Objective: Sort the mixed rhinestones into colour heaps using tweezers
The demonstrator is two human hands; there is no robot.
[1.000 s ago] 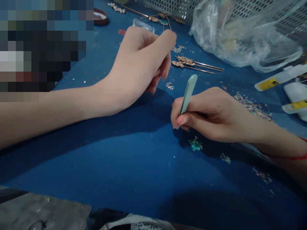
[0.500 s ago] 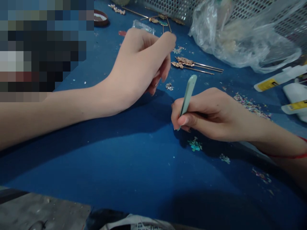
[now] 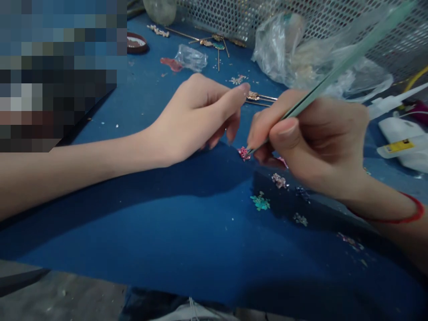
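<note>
Pinching the pale green tweezers (image 3: 329, 76) steadily, the right hand (image 3: 310, 142) holds their tips at small pink flakes (image 3: 244, 153); the left hand (image 3: 197, 116) curls its fingers loosely, seeming empty, over the blue bench (image 3: 167, 232).

Along your blue bench (image 3: 167, 236)'s far edge sit a perforated basket (image 3: 234, 13), a crumpled plastic bag (image 3: 277, 49) and gold hairpins (image 3: 217, 43); yellow-labelled white tubes (image 3: 401, 138) lie by the right edge.

The slim pale-green tweezers (image 3: 321, 76) look like smooth painted metal, the gold metal hairpins (image 3: 261, 98) shine, the clear plastic bag (image 3: 277, 49) is glossy and crinkled, and the blue surface (image 3: 167, 232) looks smooth and matt.
</note>
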